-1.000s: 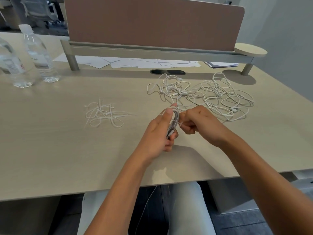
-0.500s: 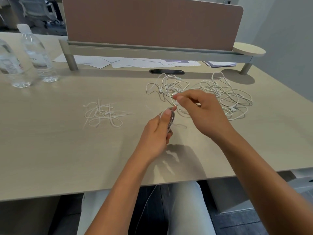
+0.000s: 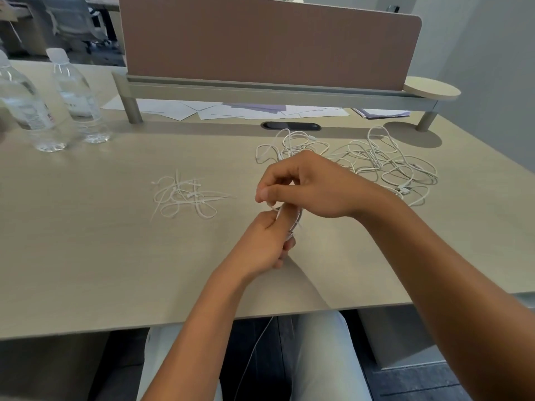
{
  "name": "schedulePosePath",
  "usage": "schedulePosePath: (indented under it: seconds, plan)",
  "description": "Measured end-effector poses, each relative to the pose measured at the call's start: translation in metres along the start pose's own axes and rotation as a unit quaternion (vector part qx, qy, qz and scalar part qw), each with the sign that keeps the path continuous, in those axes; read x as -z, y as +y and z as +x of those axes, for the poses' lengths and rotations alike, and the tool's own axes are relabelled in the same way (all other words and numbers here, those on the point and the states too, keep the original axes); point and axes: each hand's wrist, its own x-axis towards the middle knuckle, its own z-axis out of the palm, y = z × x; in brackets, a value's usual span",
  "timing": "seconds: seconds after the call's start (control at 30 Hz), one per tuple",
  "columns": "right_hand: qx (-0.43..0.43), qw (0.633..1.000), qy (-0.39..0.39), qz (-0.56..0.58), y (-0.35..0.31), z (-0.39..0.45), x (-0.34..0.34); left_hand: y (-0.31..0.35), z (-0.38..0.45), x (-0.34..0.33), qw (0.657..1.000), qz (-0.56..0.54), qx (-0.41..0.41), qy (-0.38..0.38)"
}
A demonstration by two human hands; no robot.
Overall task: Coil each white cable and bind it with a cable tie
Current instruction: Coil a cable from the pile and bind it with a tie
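so left hand (image 3: 265,244) is curled tight around the coiled white cable (image 3: 296,219), right hand (image 3: 312,183) pinching its loose end above it

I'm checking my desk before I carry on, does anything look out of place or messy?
One thing: a thin white cable hangs off the desk's front edge, down between your knees. The loose cables lie in a tangled heap on the right. Nothing looks spilled or damaged; both water bottles stand upright.
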Motion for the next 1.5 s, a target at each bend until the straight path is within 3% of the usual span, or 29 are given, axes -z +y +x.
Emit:
schedulePosePath:
  seconds: [0.17,0.3,0.4,0.57,0.67,0.8,0.93,1.07,1.2,1.33,1.5]
  plan:
    - [0.028,0.997,-0.061,0.044,-0.009,-0.003,0.002,0.003,-0.004,-0.003,0.998,-0.030,0.037,-0.038]
    - [0.042,0.994,-0.056,0.081,-0.010,-0.004,0.004,0.002,-0.006,-0.004,0.998,-0.040,0.042,-0.036]
    - [0.019,0.996,0.008,0.092,-0.006,-0.006,0.002,0.001,-0.005,-0.005,0.997,-0.062,0.034,-0.031]
    - [0.022,0.962,0.262,0.072,0.017,-0.028,-0.012,-0.004,-0.001,-0.003,0.980,-0.194,0.027,-0.031]
    - [0.078,0.965,0.250,-0.013,0.034,-0.058,-0.030,-0.002,-0.002,-0.002,0.965,-0.259,0.031,-0.038]
    - [0.093,0.964,0.227,-0.101,0.052,-0.071,-0.050,0.000,-0.001,-0.004,0.971,-0.235,0.029,-0.041]
    - [0.090,0.948,0.276,-0.127,0.058,-0.068,-0.053,-0.001,-0.001,-0.008,0.979,-0.194,0.041,-0.040]
    - [0.108,0.945,0.276,-0.136,0.062,-0.064,-0.055,0.000,0.000,-0.009,0.981,-0.186,0.051,-0.034]
    - [0.053,0.947,0.315,-0.032,0.064,-0.064,-0.066,0.000,-0.001,-0.011,0.975,-0.213,0.048,-0.028]
    - [-0.020,0.917,0.371,0.143,0.063,-0.065,-0.078,0.000,-0.001,-0.017,0.967,-0.251,0.017,-0.031]
    - [-0.030,0.886,0.419,0.198,0.050,-0.065,-0.090,0.002,-0.004,-0.028,0.963,-0.268,-0.014,-0.014]
